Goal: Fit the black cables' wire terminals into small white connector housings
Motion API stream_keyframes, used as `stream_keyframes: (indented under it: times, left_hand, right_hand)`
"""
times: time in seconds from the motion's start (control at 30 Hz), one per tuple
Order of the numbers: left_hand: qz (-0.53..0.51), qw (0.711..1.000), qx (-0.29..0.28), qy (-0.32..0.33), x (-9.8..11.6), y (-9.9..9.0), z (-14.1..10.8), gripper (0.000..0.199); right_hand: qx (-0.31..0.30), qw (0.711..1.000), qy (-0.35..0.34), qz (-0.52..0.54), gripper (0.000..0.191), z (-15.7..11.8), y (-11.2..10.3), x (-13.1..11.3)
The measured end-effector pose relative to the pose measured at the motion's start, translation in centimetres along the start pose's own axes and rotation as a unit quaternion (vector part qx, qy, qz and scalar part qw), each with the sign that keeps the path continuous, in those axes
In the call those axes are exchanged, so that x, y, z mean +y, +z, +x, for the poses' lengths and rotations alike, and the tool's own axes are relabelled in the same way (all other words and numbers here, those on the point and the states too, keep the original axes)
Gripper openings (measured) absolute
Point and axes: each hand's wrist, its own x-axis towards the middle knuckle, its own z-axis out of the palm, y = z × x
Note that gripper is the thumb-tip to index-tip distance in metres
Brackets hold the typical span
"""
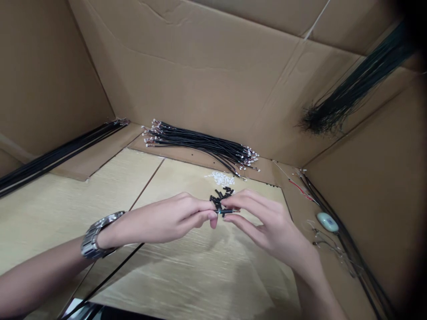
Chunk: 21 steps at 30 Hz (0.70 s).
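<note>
A short black sleeve [228, 211] sits around the tip of a thin black cable, with fine wire ends showing to its right. My left hand [187, 217], with a metal watch at the wrist, pinches the cable just left of that sleeve. The cable [116, 270] passes under my left forearm toward the lower left. My right hand [267, 218] has its thumb and forefinger above and below the sleeve, closed around it. Just behind the fingers lie loose black sleeves [218, 194], partly hidden, and a pile of small white connector housings [223, 178].
A bundle of black cables with white connectors [196, 140] lies along the back cardboard wall. More long black cables [66, 153] rest at the left. Dark thin wires [353, 93] hang at upper right. At right are a pale green oval object [327, 222] and eyeglasses [328, 243].
</note>
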Motion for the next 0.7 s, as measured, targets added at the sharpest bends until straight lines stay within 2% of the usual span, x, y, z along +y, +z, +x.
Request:
stream_keyframes:
  times: [0.1, 0.23, 0.4, 0.6, 0.7]
  left_hand:
    - [-0.021, 0.999, -0.03, -0.004, 0.4, -0.4, 0.1, 0.034]
    - [-0.01, 0.999, -0.031, 0.013, 0.4, -0.5, -0.2, 0.032]
    - [0.04, 0.998, 0.014, 0.052, 0.2, 0.1, -0.8, 0.024]
    - [0.092, 0.988, 0.075, 0.095, -0.2, 1.2, -0.6, 0.018]
    - [0.087, 0.988, 0.103, 0.081, 0.1, 0.9, -0.6, 0.019]
  right_hand:
    - [-0.003, 0.997, -0.048, -0.056, 0.015, -0.5, -0.2, -0.7]
    - [-0.006, 0.995, -0.068, -0.068, 0.013, -0.5, 0.2, -1.0]
    - [-0.004, 0.997, -0.06, -0.043, 0.012, -0.3, 1.0, -0.7]
    - [0.0, 0.999, -0.016, -0.028, 0.012, -0.2, 1.2, -0.6]
    - [0.004, 1.0, 0.007, -0.018, 0.011, -0.2, 1.1, -0.4]
